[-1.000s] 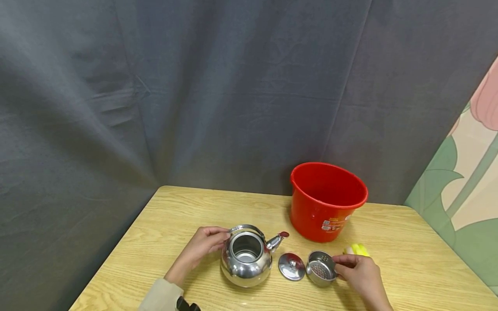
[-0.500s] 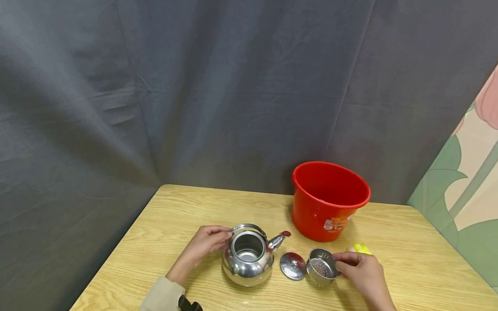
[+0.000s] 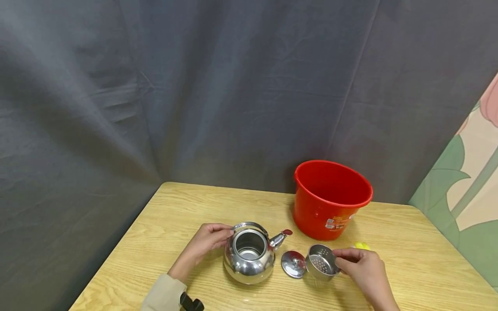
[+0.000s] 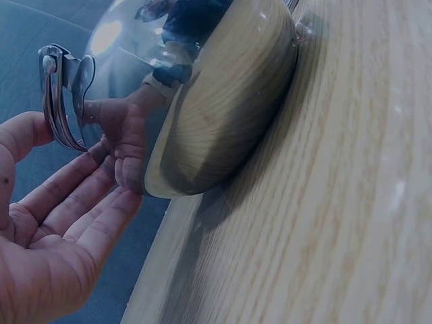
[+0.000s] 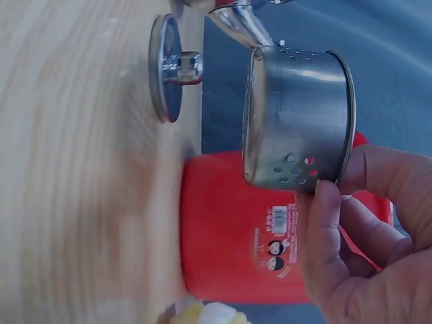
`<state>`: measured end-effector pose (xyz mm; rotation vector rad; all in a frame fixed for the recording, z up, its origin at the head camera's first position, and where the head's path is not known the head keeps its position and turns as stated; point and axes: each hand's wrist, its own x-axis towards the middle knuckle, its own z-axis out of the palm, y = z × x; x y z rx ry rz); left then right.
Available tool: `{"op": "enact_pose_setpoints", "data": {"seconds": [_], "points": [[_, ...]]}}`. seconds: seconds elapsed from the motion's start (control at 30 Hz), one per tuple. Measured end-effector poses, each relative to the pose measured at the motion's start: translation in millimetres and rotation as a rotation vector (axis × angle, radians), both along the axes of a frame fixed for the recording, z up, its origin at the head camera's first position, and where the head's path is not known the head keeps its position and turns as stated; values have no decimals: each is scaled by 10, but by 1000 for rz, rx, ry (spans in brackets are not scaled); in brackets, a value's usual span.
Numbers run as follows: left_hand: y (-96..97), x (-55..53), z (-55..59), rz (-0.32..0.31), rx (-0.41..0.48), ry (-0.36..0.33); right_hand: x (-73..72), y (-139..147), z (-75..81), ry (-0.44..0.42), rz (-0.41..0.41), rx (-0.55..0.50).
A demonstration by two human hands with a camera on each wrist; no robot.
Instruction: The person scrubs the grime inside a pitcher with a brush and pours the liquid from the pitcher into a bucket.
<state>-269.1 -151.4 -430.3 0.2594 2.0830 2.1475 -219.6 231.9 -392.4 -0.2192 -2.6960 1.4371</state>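
Observation:
A shiny steel kettle [image 3: 249, 264] without its lid stands on the table, its red-tipped spout [image 3: 281, 237] pointing right. At its left side my left hand [image 3: 206, 242] pinches the folded-down handle [image 4: 64, 101] between thumb and index finger, other fingers lying against the kettle's body. With thumb and fingers my right hand [image 3: 363, 270] holds the rim of a perforated steel strainer basket [image 5: 300, 115], which hangs slightly tilted just above the table. Between kettle and strainer lies the round lid [image 3: 293, 264], knob upward. The palm side of my right hand is hidden in the head view.
Behind the strainer stands a large red bucket [image 3: 315, 211] with a label. A yellow and white item [image 5: 209, 314], partly hidden by my right hand in the head view, lies on the wooden table [image 3: 194, 203]. A grey curtain [image 3: 233, 108] hangs behind the table.
My right hand has raised the strainer a little off the table and tilted it slightly. My left hand stays at the kettle, and the whole head view has shifted slightly.

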Motion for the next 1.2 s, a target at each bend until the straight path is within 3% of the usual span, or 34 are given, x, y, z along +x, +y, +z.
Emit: {"op": "enact_pose_setpoints", "data": {"seconds": [0.23,0.47,1.2], "points": [[2,-5,-1,-4,6,-1,17,-94,101,14,13,0],[5,3,-4,-5,0,6,51,-228,184,37,35,-90],[17,1,-6,17,2,-7,44,-524,426,106,169,-172]]}}
